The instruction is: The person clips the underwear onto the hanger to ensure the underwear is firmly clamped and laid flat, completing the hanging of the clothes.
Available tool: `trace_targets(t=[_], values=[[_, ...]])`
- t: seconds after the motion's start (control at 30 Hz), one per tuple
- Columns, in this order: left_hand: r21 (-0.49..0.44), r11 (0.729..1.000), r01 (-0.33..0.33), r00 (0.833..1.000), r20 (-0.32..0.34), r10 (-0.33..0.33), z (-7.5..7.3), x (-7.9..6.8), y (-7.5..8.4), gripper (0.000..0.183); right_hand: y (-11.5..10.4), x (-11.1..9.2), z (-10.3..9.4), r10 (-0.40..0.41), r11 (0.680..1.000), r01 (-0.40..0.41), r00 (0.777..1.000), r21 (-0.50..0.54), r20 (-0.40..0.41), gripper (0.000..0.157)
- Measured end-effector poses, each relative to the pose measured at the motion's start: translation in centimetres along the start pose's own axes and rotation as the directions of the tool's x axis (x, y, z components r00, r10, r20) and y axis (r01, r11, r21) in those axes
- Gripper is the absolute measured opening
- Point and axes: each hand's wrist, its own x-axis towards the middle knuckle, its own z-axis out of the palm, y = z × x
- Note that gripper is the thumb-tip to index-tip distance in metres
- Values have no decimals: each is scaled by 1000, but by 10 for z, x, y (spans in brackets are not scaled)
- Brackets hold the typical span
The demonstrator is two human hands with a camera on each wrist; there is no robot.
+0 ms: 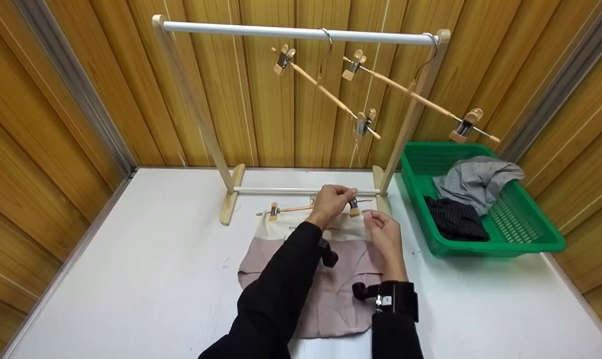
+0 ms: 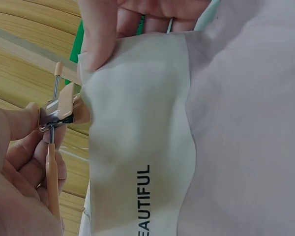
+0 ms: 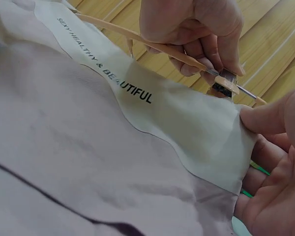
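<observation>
A pair of mauve briefs (image 1: 333, 299) with a cream, lettered waistband (image 2: 137, 128) lies on the table. A wooden clip hanger (image 1: 296, 208) lies along the waistband's top edge. Its left clip (image 1: 274, 213) sits at the waistband's left end. My left hand (image 1: 329, 204) pinches the right clip (image 2: 64, 105) between thumb and fingers. That clip's tips are right at the waistband's edge; whether they bite on the cloth is unclear. Thumb and fingers of my right hand (image 1: 384, 235) pinch the waistband's right corner, just beside the clip.
A white-railed rack (image 1: 291, 33) with wooden legs stands behind the hands. Two clip hangers (image 1: 325, 92) hang from its rail. At right, a green basket (image 1: 500, 248) holds a grey cloth (image 1: 478, 179) and a dark striped cloth (image 1: 455, 219). Wood-patterned walls enclose the white table (image 1: 171, 279).
</observation>
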Motion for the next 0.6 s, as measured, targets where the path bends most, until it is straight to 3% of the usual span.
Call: trace_targets(t=[0.2,0.6], values=[[27,1000,-13,1000,-1,13,-2,-3,-1,28,1,-2,0,-24,998,27,998,56,-50,26],[13,1000,-15,1000,19,15,2,-5,-4,26,0,1,0,77,993,-68,992,97,-95,32]])
